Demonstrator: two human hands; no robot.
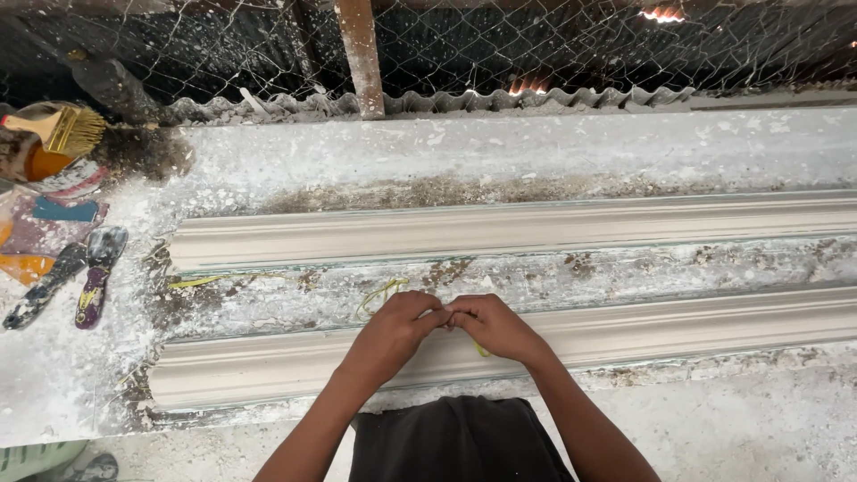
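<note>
From the head camera, the left hand (393, 326) and right hand (489, 323) meet fingertip to fingertip above the near plaster cornice moulding (678, 326), both pinching a thin yellow-green fibre strand (379, 295) that loops back onto the dusty table (536, 152), as if to twist it taut. A second moulding (500, 228) lies parallel behind. Two putty knives (76, 277) and a brush (62, 129) sit well apart at the left.

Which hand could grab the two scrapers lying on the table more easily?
Probably the left hand. The scrapers lie far out on the left of the workbench, on its side. The right hand would have to cross over. Both hands now pinch a yellowish fibre strand over the near plaster moulding.
</note>
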